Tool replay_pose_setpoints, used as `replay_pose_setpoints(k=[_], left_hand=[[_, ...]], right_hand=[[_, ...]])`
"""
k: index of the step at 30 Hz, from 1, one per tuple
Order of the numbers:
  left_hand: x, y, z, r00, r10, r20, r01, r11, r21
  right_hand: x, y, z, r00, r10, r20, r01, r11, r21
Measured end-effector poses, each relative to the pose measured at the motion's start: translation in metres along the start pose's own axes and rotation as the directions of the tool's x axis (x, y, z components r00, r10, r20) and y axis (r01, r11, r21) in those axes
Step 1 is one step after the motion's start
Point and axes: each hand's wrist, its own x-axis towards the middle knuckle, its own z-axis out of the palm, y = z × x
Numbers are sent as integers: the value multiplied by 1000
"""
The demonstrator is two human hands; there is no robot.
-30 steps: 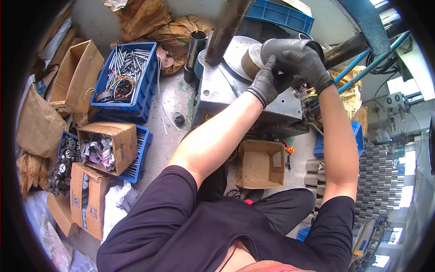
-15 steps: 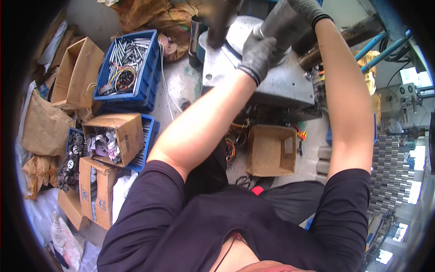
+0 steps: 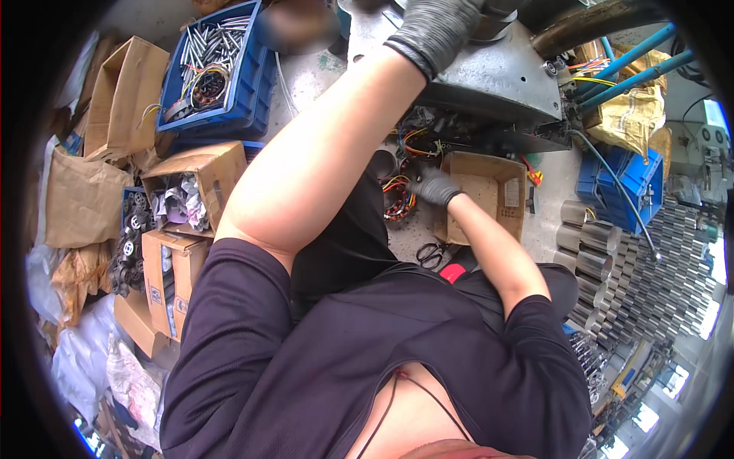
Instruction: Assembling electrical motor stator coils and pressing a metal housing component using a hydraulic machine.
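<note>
My left hand (image 3: 440, 32), in a grey glove, is raised over a thick metal plate (image 3: 497, 80) at the top of the view. Its fingertips are cut off by the upper edge, so their grip is hidden. Beside it shows part of a round grey metal piece (image 3: 497, 24). Lower down, my gloved right hand (image 3: 436, 188) reaches left with fingers apart, at the edge of a wound stator (image 3: 399, 200) with coloured wires. Whether the fingertips touch the stator I cannot tell. An open cardboard box (image 3: 489, 172) stands right behind this hand.
A blue crate (image 3: 248, 96) of metal shafts stands at the left, above cardboard boxes (image 3: 177, 271). Black-handled scissors (image 3: 430, 255) lie on the floor near my legs. At the right are metal cylinders (image 3: 589, 260), stacked metal parts (image 3: 665, 264) and blue bins (image 3: 623, 187).
My right hand has left the grey metal cylinder at the top and come down beside the stator. My left hand has moved up toward the upper edge. The view has shifted.
</note>
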Motion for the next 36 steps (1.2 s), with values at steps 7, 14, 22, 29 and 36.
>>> replay_pose_setpoints(k=[7,14,22,29,36], left_hand=[[-36,23,24,977,59,206,-130,927,352],[-36,29,23,972,87,218,-182,868,462],[-35,10,5,843,39,537,-455,586,671],[-57,23,-13,761,-349,547,-431,358,828],[-33,55,-39,944,59,323,-290,611,737]], right_hand=[[15,25,110,958,287,9,-287,956,50],[2,19,107,941,325,-97,-309,939,149],[-72,-18,-74,944,9,-330,89,956,279],[-112,-78,-235,675,-219,-705,221,971,-89],[-94,-121,-269,518,-93,-850,713,596,370]])
